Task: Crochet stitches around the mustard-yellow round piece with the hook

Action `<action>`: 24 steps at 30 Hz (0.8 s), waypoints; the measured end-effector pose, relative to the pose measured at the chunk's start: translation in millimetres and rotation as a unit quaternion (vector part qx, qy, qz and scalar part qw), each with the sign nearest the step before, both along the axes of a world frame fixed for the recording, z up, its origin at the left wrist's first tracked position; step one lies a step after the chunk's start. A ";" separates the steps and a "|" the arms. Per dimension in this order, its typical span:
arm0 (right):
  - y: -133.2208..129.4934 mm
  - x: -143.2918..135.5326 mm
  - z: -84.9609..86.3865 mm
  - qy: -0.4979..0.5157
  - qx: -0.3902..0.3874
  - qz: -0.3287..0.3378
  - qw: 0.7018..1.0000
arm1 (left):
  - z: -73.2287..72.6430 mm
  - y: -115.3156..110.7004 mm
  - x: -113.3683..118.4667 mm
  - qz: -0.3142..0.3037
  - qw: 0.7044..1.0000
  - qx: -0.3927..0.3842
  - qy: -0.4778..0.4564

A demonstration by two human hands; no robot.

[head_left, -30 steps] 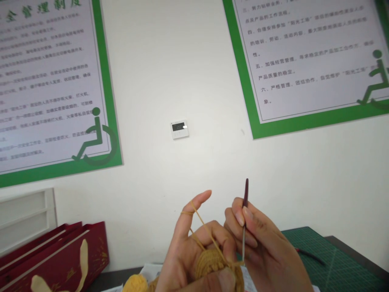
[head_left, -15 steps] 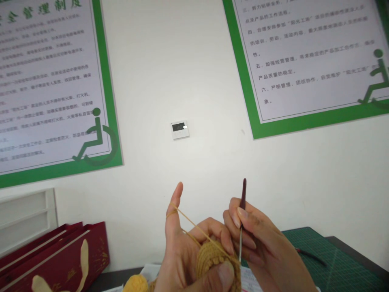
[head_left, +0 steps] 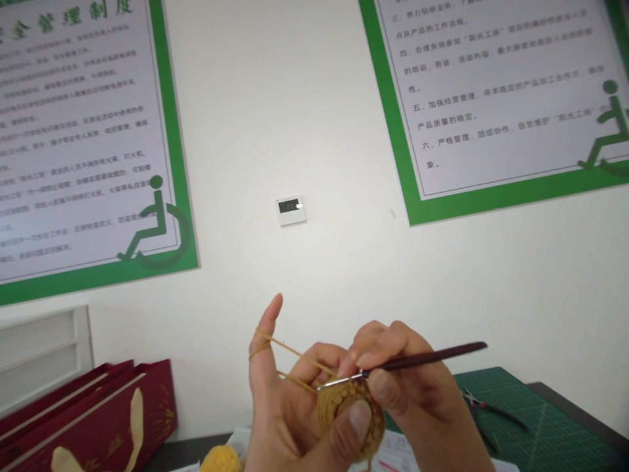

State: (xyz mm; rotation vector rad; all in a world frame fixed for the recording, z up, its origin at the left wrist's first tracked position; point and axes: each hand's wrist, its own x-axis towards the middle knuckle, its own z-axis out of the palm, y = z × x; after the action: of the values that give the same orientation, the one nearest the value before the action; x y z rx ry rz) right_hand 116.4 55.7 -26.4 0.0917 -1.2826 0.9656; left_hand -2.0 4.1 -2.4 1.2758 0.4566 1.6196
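Note:
My left hand [head_left: 295, 406] pinches a round mustard-brown crochet piece [head_left: 351, 410] between its thumb and bent fingers. Its index finger points up, with mustard yarn [head_left: 295, 351] wrapped around it and running down to the piece. My right hand [head_left: 407, 373] grips a crochet hook [head_left: 432, 356] by its dark red handle, which points to the right. The hook's silver shaft reaches left across the top of the piece, its tip close to the yarn at the upper left edge. Whether the tip has caught a loop is too small to tell.
Dark red paper bags [head_left: 93, 426] stand at the lower left, near a yellow yarn ball [head_left: 220, 458]. On the right, pliers [head_left: 496, 410] lie on a green cutting mat [head_left: 545, 432]. Printed papers [head_left: 398, 452] lie beneath my hands. A white wall with green-framed posters rises behind.
My right hand has swung the crochet hook from upright to nearly level, its tip moving left over the piece. The left index finger has shifted slightly left.

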 end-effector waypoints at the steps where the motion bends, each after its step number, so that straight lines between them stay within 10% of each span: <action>1: 0.2 -0.9 -0.7 0.003 -0.004 -0.001 1.000 | -0.2 1.6 -0.7 0.000 1.000 0.002 -0.011; 8: 2.1 1.5 2.6 0.041 -0.175 0.131 0.975 | 6.5 22.1 -27.0 0.008 0.986 -0.017 -0.165; 12: 5.0 2.7 5.4 0.065 -0.183 0.084 0.977 | 9.2 14.8 -28.7 0.026 0.987 0.025 -0.157; 14: 6.2 4.1 5.0 0.079 -0.180 0.046 0.979 | 6.0 11.0 -24.3 0.161 0.985 0.056 -0.012; 16: 7.5 5.6 3.3 0.090 -0.182 0.034 0.979 | 0.7 11.6 -19.8 0.372 0.903 0.105 0.188; 19: 10.6 5.4 -0.4 0.093 -0.147 -0.019 0.985 | -6.0 18.1 -14.5 0.450 0.848 0.119 0.252; 23: 14.2 -0.6 -3.3 0.081 -0.070 -0.094 0.990 | -5.8 18.6 -7.4 0.440 0.865 0.092 0.225; 24: 14.3 -2.2 -3.7 0.074 -0.058 -0.101 0.990 | -4.5 16.0 -5.5 0.375 0.908 0.079 0.171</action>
State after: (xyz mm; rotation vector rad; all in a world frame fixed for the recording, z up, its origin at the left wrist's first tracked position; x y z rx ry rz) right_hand 114.2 70.1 -30.1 -0.0552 -1.0743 0.8397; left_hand -7.5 20.1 -6.9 1.6325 1.1658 2.0883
